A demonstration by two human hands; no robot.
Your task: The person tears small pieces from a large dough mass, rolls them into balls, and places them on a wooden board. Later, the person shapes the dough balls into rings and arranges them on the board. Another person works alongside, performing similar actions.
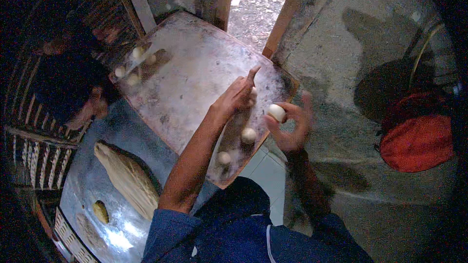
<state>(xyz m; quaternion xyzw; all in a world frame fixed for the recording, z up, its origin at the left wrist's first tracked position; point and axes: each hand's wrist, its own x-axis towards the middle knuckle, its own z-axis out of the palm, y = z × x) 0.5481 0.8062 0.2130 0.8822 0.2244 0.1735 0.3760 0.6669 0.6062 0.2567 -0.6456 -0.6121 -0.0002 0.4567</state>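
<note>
My left hand [239, 93] is over the floury board [195, 68], palm side down. One finger points out and the others curl at a pale dough ball [252, 97], which is partly hidden by the hand. Off the board's right edge, my right hand [295, 125] pinches another dough ball [277, 113] between thumb and fingers. Two more lie near the board's close corner: a dough ball [248, 136] and, nearer to me, a second dough ball [224, 158]. Several others sit together at the far left corner, among them a dough ball [138, 52].
On the blue-grey table [165, 122] at the left lie a long dough mass [127, 178] and a small yellowish lump [100, 211]. Another person [68, 83] is beside the board at far left. A concrete wall [331, 92] and a red bag-like thing [417, 141] are at the right.
</note>
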